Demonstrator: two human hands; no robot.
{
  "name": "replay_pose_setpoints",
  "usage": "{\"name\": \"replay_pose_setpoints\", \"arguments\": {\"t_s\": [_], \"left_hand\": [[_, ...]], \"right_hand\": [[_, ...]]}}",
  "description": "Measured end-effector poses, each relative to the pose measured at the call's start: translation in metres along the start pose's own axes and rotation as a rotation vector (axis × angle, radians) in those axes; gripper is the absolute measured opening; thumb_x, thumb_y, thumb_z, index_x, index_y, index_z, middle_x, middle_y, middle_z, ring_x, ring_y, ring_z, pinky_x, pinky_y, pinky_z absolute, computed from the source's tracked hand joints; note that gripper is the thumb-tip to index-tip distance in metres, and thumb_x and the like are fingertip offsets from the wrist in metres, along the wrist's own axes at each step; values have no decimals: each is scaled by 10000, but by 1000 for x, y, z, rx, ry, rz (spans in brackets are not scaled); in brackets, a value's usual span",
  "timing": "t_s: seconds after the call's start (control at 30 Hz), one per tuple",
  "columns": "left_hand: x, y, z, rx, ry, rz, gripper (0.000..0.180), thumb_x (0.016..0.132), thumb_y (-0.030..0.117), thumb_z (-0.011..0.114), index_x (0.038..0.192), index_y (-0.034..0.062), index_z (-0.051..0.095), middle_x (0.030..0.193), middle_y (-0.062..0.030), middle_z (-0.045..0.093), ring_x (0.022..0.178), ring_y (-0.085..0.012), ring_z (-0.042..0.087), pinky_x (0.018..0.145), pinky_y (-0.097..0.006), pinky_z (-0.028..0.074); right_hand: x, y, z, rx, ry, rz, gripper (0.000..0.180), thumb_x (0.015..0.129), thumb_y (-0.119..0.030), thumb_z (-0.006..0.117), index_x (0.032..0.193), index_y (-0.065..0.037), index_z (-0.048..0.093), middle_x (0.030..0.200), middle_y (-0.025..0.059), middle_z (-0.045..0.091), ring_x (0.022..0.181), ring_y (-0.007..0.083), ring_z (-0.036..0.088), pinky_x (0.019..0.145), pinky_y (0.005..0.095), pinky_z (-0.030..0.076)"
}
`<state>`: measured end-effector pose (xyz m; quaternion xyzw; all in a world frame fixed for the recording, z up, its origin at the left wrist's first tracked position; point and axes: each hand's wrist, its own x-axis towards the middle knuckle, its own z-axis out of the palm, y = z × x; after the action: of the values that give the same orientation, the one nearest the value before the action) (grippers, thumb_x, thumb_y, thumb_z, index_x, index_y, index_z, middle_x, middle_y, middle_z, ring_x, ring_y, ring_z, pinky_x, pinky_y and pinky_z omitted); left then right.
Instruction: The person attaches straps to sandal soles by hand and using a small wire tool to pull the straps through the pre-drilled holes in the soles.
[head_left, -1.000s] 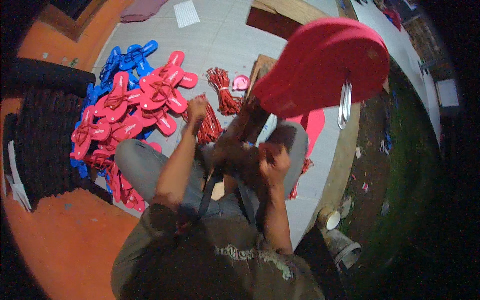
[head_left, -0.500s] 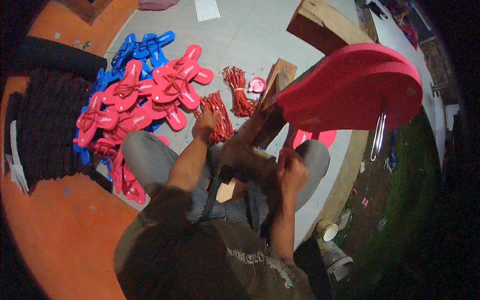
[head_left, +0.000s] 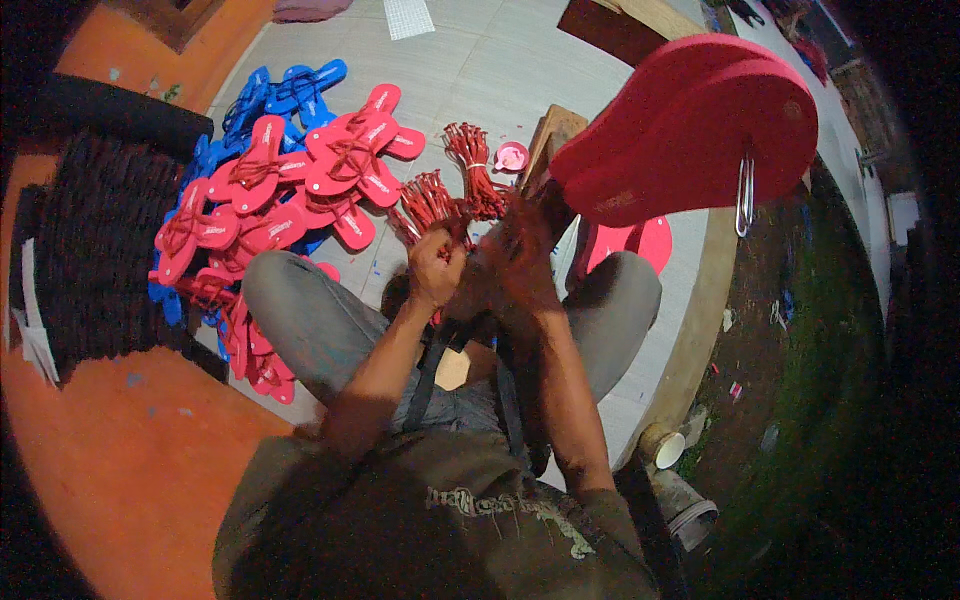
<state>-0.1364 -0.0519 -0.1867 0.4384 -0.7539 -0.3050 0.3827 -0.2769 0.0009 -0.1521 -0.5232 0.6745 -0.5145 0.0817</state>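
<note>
Pale tiled flooring (head_left: 440, 90) met an orange surface (head_left: 110, 450) at the left, with a heap of pink sandals (head_left: 260, 165) lying over blue sandals (head_left: 300, 90). Two bundles of red straps lay before the seated person: the banded far bundle (head_left: 472, 165) beside a small pink dish (head_left: 511, 156), and the near bundle (head_left: 425, 205) just beyond the left hand (head_left: 438, 268). That hand's grip was curled, with red showing close by; I could not tell whether it pinched a strap. Right hand (head_left: 522, 255): in shadow at the wooden stand (head_left: 562, 128), its grip unreadable from where I stood. Beyond it, raised, were pink soles (head_left: 700, 140), with a metal loop (head_left: 745, 195) hanging below.

Likely faults, as I judged them: crowded straps could have snagged and scattered if one were tugged; a lifted arm could have knocked the overhanging soles; deep shadow between the hands could have caused a misplaced finger.
</note>
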Motion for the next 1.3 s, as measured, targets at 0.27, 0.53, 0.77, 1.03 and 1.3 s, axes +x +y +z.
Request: {"name": "replay_pose_setpoints", "arguments": {"t_s": [0.27,0.53,0.77,1.03,1.3], "left_hand": [[14,33,-30,-598,-249,-311,321,719,33,560,1024,17,462,839,-51,560,718,-125,530,649,-262,432],[36,33,-34,-547,-267,-248,239,764,96,556,968,-27,571,852,-49,595,731,-121,550,667,-240,445],[43,12,-57,-914,-542,-411,406,819,143,514,1199,9,464,1024,-58,559,869,-121,544,738,-229,442],[26,-147,28,1,-514,-683,386,798,268,484,1075,2,519,933,-74,571,822,-165,550,730,-327,447],[-21,-89,64,-85,-266,-363,353,811,257,480,1057,7,515,910,-85,564,788,-177,548,673,-330,442]], "right_hand": [[2,-22,7,215,-358,262,324,753,-219,628,1031,-55,590,910,119,628,889,206,578,825,316,431],[8,-33,8,456,-211,256,369,753,-177,653,1076,-41,537,1047,81,575,924,197,563,806,311,449],[-8,-30,23,372,-276,152,298,828,-239,541,1039,-29,542,994,100,577,892,219,558,794,336,444],[5,-34,10,612,-483,564,410,865,-387,435,1047,-34,538,958,70,589,855,196,533,779,338,406],[-15,-51,5,546,-535,314,446,861,-351,477,1158,-18,467,980,114,557,891,191,511,818,303,388]]}}
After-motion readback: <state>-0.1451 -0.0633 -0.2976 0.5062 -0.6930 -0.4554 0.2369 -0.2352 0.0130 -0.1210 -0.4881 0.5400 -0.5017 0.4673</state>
